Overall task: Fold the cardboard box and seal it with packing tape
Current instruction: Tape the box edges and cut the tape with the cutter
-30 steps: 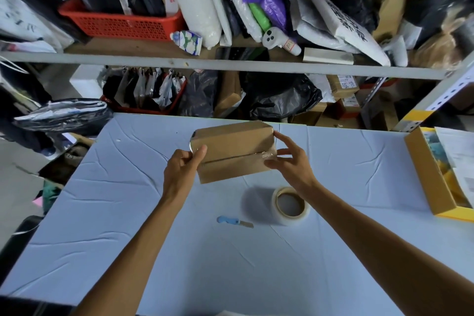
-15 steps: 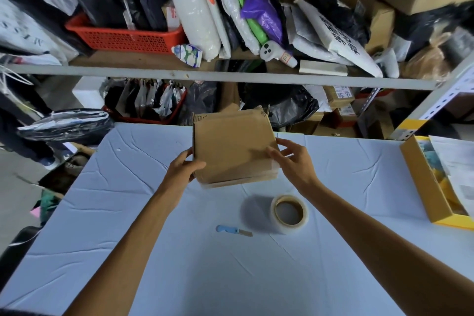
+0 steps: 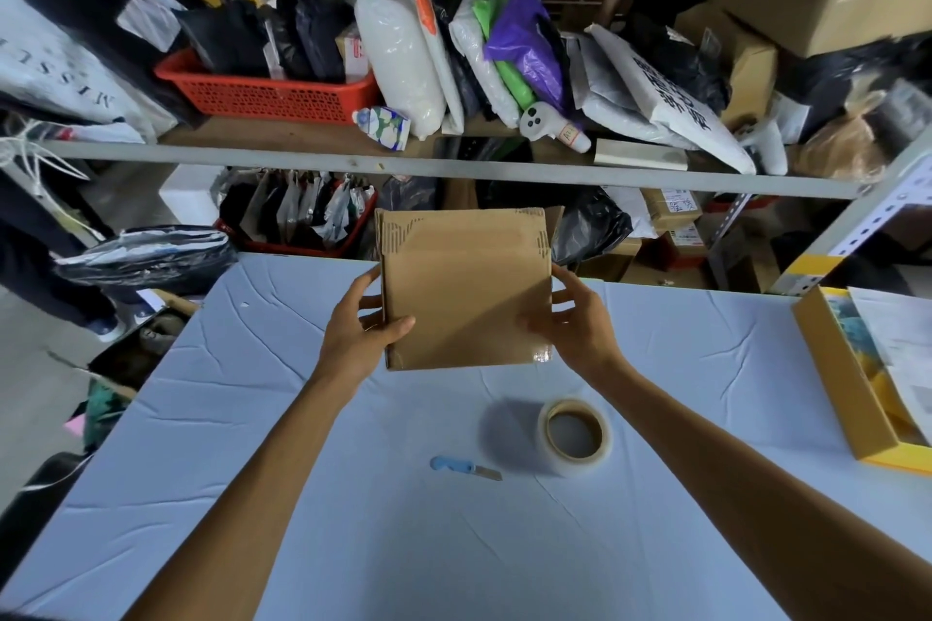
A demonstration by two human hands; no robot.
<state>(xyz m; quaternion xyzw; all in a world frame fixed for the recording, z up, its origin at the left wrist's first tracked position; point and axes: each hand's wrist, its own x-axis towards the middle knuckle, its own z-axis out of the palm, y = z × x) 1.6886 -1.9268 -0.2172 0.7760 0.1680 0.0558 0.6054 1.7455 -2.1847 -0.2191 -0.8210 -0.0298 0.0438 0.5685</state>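
Box held upright above the surface, gripped on both side edges: left hand, right hand. Tape roll lies near. Best to square the flaps flush before taping.

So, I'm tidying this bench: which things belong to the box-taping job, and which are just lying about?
Job: cardboard box, held by left hand and right hand; tape roll; blue cutter.
Lying about: yellow tray; red basket; purple bag; shiny black bag.
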